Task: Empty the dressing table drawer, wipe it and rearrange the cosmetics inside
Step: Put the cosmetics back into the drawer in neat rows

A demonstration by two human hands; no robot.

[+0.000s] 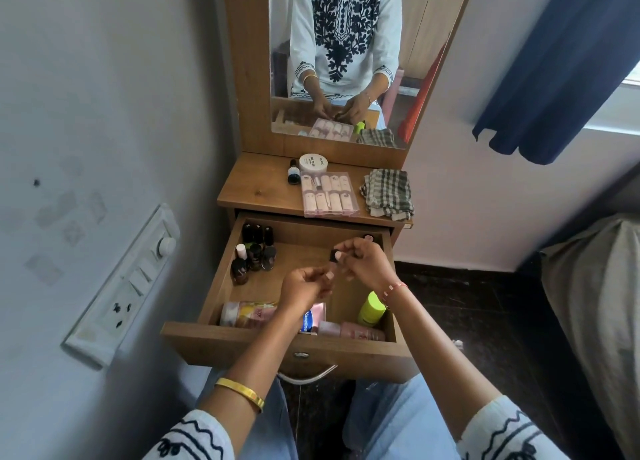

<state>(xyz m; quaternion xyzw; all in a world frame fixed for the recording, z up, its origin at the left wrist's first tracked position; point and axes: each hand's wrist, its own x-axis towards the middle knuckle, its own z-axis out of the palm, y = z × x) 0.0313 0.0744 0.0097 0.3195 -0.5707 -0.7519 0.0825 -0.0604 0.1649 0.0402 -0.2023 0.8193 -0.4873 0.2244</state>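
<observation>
The wooden drawer stands pulled out below the dressing table top. Above its middle, my right hand pinches a small dark-capped bottle. My left hand is curled just below and left of it; what its fingers hold I cannot make out. Several dark nail polish bottles stand in the drawer's back left corner. Along the front lie a pink jar, a Vaseline tube, a pink bottle and a lime-green bottle.
On the table top are a clear box of press-on nails, a white round tub, a small dark bottle and a folded checked cloth. A mirror stands behind. A switchboard is on the left wall, a bed at right.
</observation>
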